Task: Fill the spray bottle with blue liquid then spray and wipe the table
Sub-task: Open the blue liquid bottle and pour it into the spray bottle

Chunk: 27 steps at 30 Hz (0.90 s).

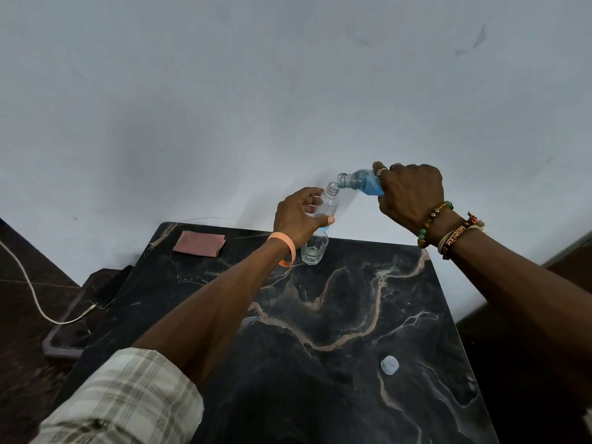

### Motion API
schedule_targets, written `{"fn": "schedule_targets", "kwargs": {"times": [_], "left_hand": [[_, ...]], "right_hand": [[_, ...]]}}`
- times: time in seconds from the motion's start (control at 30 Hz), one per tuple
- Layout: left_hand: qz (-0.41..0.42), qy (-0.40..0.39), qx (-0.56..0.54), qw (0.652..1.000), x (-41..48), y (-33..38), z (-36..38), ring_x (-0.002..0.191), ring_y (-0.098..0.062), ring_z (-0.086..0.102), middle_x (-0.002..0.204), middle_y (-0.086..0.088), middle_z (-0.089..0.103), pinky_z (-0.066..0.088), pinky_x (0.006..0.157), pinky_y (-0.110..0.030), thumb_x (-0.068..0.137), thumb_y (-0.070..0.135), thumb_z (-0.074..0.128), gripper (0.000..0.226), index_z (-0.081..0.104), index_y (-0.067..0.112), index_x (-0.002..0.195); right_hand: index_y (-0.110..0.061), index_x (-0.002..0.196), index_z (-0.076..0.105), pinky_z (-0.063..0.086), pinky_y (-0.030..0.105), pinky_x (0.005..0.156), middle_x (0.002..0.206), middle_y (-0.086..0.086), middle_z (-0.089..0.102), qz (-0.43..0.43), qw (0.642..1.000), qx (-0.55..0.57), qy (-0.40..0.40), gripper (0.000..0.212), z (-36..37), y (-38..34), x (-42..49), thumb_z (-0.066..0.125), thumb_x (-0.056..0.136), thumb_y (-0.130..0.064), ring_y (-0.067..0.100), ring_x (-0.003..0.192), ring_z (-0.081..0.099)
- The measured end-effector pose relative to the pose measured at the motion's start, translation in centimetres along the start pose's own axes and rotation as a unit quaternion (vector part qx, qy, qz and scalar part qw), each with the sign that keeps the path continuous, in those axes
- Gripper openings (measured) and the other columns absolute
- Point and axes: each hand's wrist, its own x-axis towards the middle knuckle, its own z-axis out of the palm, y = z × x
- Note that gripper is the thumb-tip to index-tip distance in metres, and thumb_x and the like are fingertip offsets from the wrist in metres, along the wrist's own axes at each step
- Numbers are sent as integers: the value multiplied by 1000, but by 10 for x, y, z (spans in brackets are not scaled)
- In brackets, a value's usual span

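Here the left hand [299, 216] is wrapped around a small clear spray bottle [327, 208], thumb near the shoulder and fingers closed round the body, holding it raised above the table with its open neck tipped slightly toward the right. A little blue liquid shows at the bottom of it, below the fingers. The right hand [410, 193] grips a larger clear bottle [362, 182] that is tilted nearly sideways, its open mouth just beside and slightly above the spray bottle's neck; blue liquid pools in the lower part of the tilted bottle, against the hand. Whether any stream runs between the two mouths cannot be told. An orange wristband [286, 248] circles the left wrist, and beaded and thread bracelets [447, 230] sit on the right wrist.

Directly under the left hand, a clear glass [314, 250] stands on the dark marbled table [320, 315] near its far edge. A folded pink cloth [199, 243] lies at the far left corner. A pale bottle cap [389, 365] rests on the near right part of the tabletop, well apart from the bottles.
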Motion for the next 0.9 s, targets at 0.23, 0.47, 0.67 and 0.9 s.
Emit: {"fn": "schedule_targets", "kwargs": {"times": [0.23,0.47,0.67,0.9], "left_hand": [[-1,0,2,1000,1,1,0,91,-12,66,106,6,68,50,72,-15,66,21,90,60,64,24,119],[-1,-1,4,1000,3,0,0,93,-13,66,106,6,68,53,77,-21,66,21,90,59,64,23,120],[2,-1,7,1000,4,-1,1,93,-14,66,108,4,69,54,78,-22,66,22,90,60,64,24,120],[2,-1,10,1000,4,-1,2,93,-13,65,109,5,68,53,77,-20,67,23,89,60,63,24,120]], "right_hand": [[-13,137,47,35,30,63,96,7,67,-2,1000,-11,-3,49,1,0,2,51,91,-28,29,81,65],[-11,137,48,42,29,67,94,7,67,0,1000,-2,-7,49,2,1,3,52,92,-29,28,79,65],[-12,136,48,37,29,65,93,6,67,-1,1000,-4,-9,48,1,1,3,52,92,-31,27,78,65],[-12,136,48,39,29,65,93,6,67,-1,1000,-8,-15,48,2,0,3,53,92,-30,27,79,65]]}}
